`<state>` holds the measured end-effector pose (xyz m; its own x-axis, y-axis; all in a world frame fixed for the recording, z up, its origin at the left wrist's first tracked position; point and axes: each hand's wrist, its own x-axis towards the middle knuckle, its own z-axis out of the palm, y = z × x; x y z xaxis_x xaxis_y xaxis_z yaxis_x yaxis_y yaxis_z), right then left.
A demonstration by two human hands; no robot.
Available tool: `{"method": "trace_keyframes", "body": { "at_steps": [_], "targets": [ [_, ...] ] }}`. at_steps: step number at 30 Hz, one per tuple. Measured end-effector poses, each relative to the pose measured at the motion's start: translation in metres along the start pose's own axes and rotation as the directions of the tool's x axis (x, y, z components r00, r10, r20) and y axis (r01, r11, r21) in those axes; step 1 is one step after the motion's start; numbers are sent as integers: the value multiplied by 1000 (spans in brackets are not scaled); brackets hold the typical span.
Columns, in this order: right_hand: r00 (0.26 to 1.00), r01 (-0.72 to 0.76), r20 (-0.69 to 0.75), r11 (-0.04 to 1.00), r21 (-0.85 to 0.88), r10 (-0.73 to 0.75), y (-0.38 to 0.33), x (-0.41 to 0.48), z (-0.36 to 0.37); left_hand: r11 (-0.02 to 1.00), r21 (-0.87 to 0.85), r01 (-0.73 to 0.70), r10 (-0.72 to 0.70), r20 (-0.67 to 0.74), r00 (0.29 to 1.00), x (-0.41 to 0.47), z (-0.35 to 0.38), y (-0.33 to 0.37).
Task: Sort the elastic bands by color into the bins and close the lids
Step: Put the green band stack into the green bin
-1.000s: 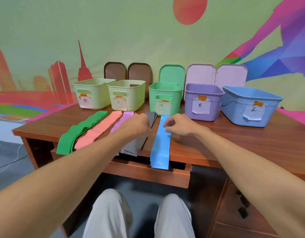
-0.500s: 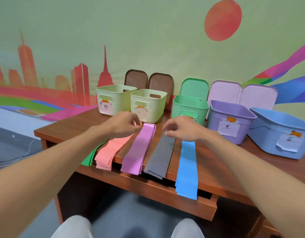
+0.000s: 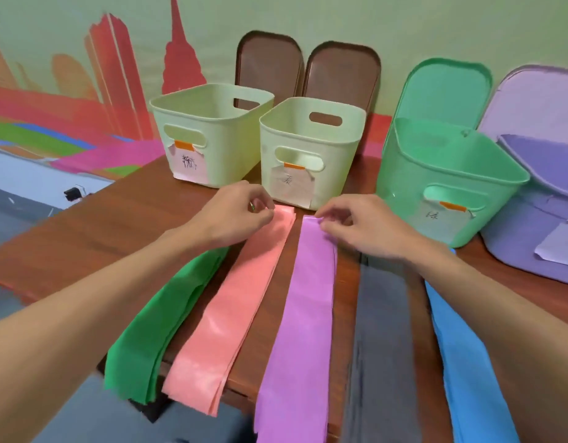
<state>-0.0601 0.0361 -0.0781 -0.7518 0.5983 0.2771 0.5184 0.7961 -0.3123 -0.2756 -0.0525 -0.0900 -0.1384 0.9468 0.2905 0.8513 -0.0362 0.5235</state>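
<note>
Both hands at the far ends of two bands, all bins open and nothing visible inside them.

Left grip [image 3: 234, 215] clenched, thumb and fingertip pinching the far corner of the salmon band [image 3: 231, 311]; right grip [image 3: 362, 228] pinching the far end of the purple band [image 3: 308, 314]. Five bands lie side by side on the tabletop [image 3: 116, 225], near ends hanging over the front edge. Left to right: green band [image 3: 167, 318], salmon, purple, grey band [image 3: 381, 330], blue band [image 3: 461, 362]. The green band's far end is hidden under the left wrist. Behind them, left to right: two pale bins [image 3: 209, 135] [image 3: 308, 148] with paper labels, a green bin [image 3: 436, 174] and a purple bin [image 3: 532, 238] cut off at the right edge. Two brown lids [image 3: 269, 68], a green lid [image 3: 449, 91] and a lilac lid [image 3: 538, 100] stand upright behind the bins.
</note>
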Motion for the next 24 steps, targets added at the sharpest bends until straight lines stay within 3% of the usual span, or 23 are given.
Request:
{"method": "trace_keyframes", "body": {
  "at_steps": [7, 14, 20, 24],
  "targets": [
    [973, -170, 183, 971, 171, 138, -19, 26, -36, 987, -25, 161, -152, 208, 966, 26, -47, 22],
    [871, -390, 400, 897, 209, 285, -72, 46, -97, 954, -14, 301, -260, 464, 847, 32, -139, 48],
    [813, -449, 467, 885, 124, 348, -121, 73, -116, 910, -117, 398, -311, 443, 841, 41, -208, 23],
    [784, -517, 465, 847, 124, 410, -134, 85, -114, 880, -165, 445, -323, 476, 818, 41, -215, 6]
  ]
}}
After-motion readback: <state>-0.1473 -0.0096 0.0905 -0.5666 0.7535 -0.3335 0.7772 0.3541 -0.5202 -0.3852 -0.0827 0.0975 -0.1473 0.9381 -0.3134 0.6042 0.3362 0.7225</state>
